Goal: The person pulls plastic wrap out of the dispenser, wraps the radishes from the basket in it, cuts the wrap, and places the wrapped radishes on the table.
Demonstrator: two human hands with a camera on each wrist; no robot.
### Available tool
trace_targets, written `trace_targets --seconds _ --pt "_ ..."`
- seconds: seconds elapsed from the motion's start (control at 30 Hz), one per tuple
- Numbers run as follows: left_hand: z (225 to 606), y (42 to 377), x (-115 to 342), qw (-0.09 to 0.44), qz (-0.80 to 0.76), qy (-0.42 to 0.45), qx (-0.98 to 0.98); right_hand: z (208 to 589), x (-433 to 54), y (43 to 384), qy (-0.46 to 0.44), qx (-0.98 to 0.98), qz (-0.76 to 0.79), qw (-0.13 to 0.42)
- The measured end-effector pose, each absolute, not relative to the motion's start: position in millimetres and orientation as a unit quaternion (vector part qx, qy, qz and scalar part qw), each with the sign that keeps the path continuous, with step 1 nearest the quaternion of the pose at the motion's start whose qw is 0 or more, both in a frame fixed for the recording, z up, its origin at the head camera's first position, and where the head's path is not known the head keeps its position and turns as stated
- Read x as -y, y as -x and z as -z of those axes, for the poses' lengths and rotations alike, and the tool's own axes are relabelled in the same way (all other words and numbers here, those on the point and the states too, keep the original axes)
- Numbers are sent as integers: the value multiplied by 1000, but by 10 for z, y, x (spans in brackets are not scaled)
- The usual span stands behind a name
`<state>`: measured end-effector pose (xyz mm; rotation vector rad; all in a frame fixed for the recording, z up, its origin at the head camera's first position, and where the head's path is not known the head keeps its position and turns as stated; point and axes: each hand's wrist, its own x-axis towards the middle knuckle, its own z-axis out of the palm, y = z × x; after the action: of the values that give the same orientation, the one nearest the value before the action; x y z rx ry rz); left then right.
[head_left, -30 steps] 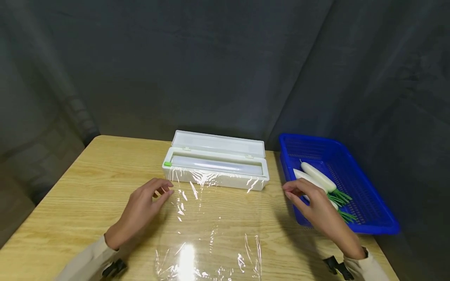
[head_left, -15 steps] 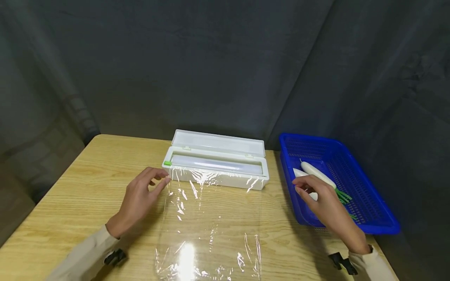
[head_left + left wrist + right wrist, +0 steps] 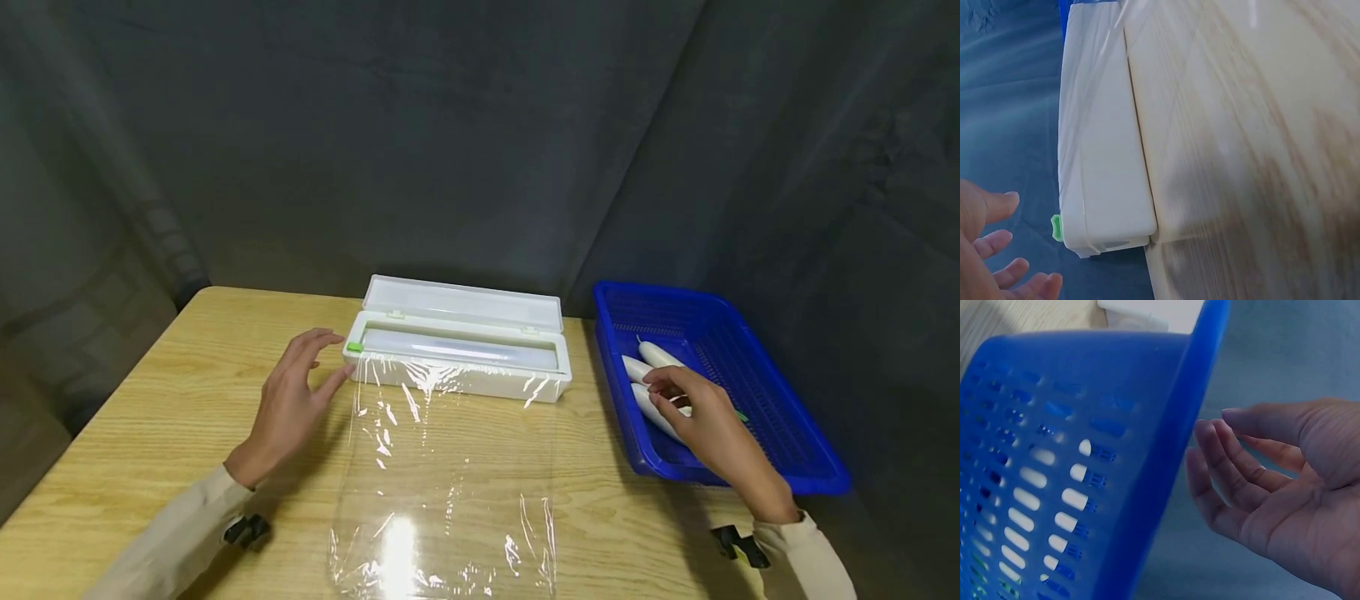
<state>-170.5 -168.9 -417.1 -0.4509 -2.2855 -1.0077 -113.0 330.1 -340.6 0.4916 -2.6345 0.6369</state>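
A white cling film dispenser [image 3: 480,382] with a green slider [image 3: 355,347] stands at the table's back, its lid raised. Clear cling film [image 3: 450,467] hangs over its front and lies along the table. My left hand [image 3: 285,412] is at the dispenser's left end, thumb and fingers spread; the left wrist view shows a gap between this hand [image 3: 997,250] and the box. Over the blue basket [image 3: 780,375] hovers my right hand [image 3: 708,425], fingers loosely bent and holding nothing. White radishes [image 3: 654,412] lie beneath it, their green stems mostly hidden by the hand.
The wooden table [image 3: 217,350] ends at the back against a dark curtain [image 3: 450,150]. The basket's raised rim [image 3: 1172,444] is close to my right fingertips in the right wrist view. Black straps sit at both wrists.
My left hand has moved away from me to the dispenser's left end, its fingers parting. My right hand has moved right, from the basket's left edge to above the radishes.
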Motion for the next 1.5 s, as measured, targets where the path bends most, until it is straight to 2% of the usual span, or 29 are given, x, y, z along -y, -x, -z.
trace_targets --seconds 0.43,0.73,1.03,1.3,1.5 --pt "4187 1763 1734 269 390 172 864 3465 -3448 1179 -147 951 -218 164" --pt "4209 1827 1745 248 402 173 864 3449 -3588 1225 -95 969 -222 55" --pt "4252 1863 1747 220 412 174 867 3507 -3749 1262 -83 975 -196 56" --pt "4272 1908 1719 187 421 174 870 3593 -3856 1322 -82 974 -210 0" --pt "4263 1934 1710 166 426 174 872 3630 -3894 1360 -84 979 -185 -23"
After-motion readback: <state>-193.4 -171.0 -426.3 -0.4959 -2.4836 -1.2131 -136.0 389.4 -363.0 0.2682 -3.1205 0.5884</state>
